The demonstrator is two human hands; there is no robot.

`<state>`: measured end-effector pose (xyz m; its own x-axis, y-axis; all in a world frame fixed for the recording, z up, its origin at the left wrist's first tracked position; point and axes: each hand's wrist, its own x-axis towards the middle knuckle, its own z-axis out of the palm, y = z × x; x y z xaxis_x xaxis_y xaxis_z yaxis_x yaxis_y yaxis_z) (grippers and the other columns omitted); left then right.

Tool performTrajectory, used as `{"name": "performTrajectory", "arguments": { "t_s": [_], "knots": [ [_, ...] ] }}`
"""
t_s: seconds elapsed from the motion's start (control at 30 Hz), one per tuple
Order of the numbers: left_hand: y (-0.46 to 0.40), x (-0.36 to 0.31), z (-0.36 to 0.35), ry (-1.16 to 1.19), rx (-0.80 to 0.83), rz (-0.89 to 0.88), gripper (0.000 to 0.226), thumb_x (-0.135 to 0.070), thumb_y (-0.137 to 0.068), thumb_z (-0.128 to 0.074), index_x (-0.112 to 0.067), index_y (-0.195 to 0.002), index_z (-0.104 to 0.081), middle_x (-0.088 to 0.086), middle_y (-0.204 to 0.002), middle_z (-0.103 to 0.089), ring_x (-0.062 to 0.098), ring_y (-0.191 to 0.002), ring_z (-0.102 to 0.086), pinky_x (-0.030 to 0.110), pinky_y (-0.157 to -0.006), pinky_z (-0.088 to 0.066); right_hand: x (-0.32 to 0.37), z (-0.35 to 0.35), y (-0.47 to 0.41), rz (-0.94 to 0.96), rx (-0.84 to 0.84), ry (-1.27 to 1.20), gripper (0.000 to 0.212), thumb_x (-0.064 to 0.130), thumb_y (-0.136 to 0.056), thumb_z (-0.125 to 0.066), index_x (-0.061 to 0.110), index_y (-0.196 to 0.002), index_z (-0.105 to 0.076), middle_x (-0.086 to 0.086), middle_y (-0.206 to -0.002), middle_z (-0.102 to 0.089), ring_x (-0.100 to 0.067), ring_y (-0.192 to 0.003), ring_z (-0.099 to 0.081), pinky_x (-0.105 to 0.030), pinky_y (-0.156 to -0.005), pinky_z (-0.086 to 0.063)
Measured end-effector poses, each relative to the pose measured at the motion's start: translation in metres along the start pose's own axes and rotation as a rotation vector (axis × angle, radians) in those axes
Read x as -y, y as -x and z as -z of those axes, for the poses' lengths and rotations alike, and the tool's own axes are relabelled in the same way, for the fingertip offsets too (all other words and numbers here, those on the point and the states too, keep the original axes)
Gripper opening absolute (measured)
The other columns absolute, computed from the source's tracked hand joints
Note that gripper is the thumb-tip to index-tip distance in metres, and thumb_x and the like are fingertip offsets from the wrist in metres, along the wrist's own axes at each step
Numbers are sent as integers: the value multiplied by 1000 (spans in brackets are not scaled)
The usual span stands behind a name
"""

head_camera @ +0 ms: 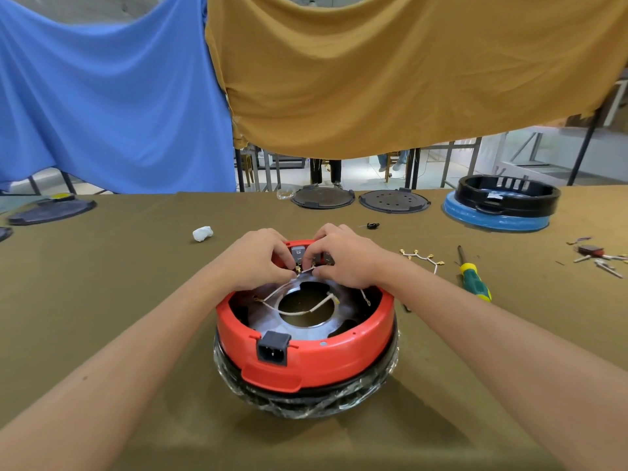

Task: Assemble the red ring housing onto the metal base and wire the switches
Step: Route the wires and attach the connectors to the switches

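Note:
The red ring housing (339, 355) sits on a plastic-wrapped base (306, 399) in the middle of the table, with a black power socket (273, 348) at its front. Inside lies a metal plate (272, 322) with a round hole, crossed by white wires (299, 309). Grey switches (299, 254) sit at the housing's far rim. My left hand (255, 260) pinches a wire terminal just below the switches. My right hand (343, 256) pinches a wire beside it, fingers curled over the far rim.
A green-and-yellow screwdriver (474, 278) and a loose white wire harness (421, 258) lie to the right. Farther right are small metal parts (598, 256). A black ring on a blue base (503, 205) and two dark discs (356, 198) stand at the back. A white wad (203, 233) lies left.

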<state>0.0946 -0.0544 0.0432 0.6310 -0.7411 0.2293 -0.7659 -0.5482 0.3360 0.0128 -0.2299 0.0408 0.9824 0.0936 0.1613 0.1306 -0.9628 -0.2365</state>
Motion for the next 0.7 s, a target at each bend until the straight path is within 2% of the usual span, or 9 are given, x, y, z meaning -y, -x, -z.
{"name": "performTrajectory", "arguments": {
  "t_s": [0.13,0.33,0.43,0.5,0.7],
  "knots": [
    [1,4,1,8,35,-6,10,-23,-82,-75,-28,-89,-81,-10,-117,-59,7,-107,-52,38,-98,-44,0,0,0,1,-1,-10,10,32,-93,-64,38,-101,-66,1,-124,-45,-20,-117,-38,-37,-87,-39],
    [0,5,1,26,75,-27,16,-19,-85,-73,-29,-93,-80,-7,-123,-54,6,-109,-48,32,-103,-39,-1,0,0,2,-5,-10,10,32,-92,-65,38,-99,-67,1,-124,-46,-20,-116,-38,-40,-92,-42],
    [-1,5,2,36,87,-25,17,-17,-85,-72,-30,-94,-80,-5,-126,-54,7,-112,-48,32,-104,-39,-2,0,0,5,-9,-24,9,32,-91,-66,40,-95,-65,1,-123,-46,-20,-115,-38,-38,-87,-40],
    [0,6,2,54,95,-22,18,-16,-85,-72,-29,-94,-81,-5,-126,-54,8,-114,-49,32,-105,-38,-2,0,0,8,-10,-23,8,33,-91,-66,40,-94,-65,1,-123,-47,-20,-115,-39,-36,-85,-38],
    [1,8,2,69,96,-33,19,-16,-87,-71,-30,-97,-80,-9,-123,-53,2,-110,-46,24,-99,-35,-2,-1,-1,7,-11,-6,9,35,-90,-68,38,-98,-66,0,-124,-48,-21,-116,-40,-40,-91,-42]
  ]
}}
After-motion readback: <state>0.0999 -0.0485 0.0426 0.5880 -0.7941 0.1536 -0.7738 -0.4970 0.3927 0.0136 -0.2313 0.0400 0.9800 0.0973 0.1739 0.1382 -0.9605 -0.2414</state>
